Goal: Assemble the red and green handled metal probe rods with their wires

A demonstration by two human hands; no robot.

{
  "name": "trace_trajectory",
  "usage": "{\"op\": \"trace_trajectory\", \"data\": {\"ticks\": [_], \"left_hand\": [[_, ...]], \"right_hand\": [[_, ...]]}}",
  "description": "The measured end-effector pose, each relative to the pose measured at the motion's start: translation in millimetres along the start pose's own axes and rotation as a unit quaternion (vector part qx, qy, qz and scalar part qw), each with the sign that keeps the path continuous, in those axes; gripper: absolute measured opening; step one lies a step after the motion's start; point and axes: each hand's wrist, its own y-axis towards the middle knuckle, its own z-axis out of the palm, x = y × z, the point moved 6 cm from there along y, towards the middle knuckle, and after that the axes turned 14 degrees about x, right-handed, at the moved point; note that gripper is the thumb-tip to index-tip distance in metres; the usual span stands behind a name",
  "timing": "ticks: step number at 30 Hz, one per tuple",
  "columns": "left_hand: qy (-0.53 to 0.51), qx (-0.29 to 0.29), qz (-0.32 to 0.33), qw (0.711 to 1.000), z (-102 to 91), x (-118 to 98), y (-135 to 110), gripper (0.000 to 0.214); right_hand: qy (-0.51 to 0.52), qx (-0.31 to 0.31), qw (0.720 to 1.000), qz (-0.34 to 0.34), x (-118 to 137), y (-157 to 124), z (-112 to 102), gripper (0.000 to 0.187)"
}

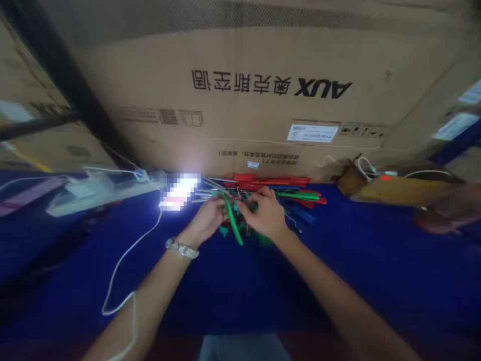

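My left hand (208, 218), with a watch or bracelet on its wrist, is closed around a long tool with a curved green handle (233, 220). A thin metal shaft seems to run from the handle up to the left. Close beside it, the fingers of my right hand (266, 213) are pinched together at a small dark piece, blurred and partly covered. Small teal clips (224, 231) lie under and between the hands. Behind them spreads a pile of red-handled tools (268, 181), and a green handle (298, 195) sticks out to the right of my right hand.
A large cardboard box (240, 115) stands at the back of the blue table (225, 296). On the left are a glowing blurred screen (180, 192), its white cable (120, 263) and a pale tray (105, 193). An open cardboard box (398, 190) with cables sits at right.
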Motion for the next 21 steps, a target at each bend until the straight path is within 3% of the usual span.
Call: {"op": "trace_trajectory", "data": {"ticks": [5, 8, 14, 21], "left_hand": [[0.002, 0.000, 0.007, 1.000, 0.3, 0.2, -2.6, 0.020], [0.006, 0.005, 0.005, 1.000, 2.4, -0.9, -3.3, 0.021], [0.039, -0.026, -0.022, 0.999, -3.0, -12.6, -8.9, 0.026], [0.054, -0.033, -0.033, 0.997, -10.2, -17.5, -11.1, 0.022]], "right_hand": [[0.043, 0.101, 0.994, 0.000, 7.4, 7.2, 15.4, 0.033], [0.063, 0.132, 0.989, 0.012, 8.0, 10.5, 16.7, 0.027], [0.068, 0.135, 0.987, 0.053, -2.6, 16.3, 8.4, 0.026], [0.027, 0.129, 0.991, 0.038, -8.2, 15.5, 10.8, 0.024]]}}
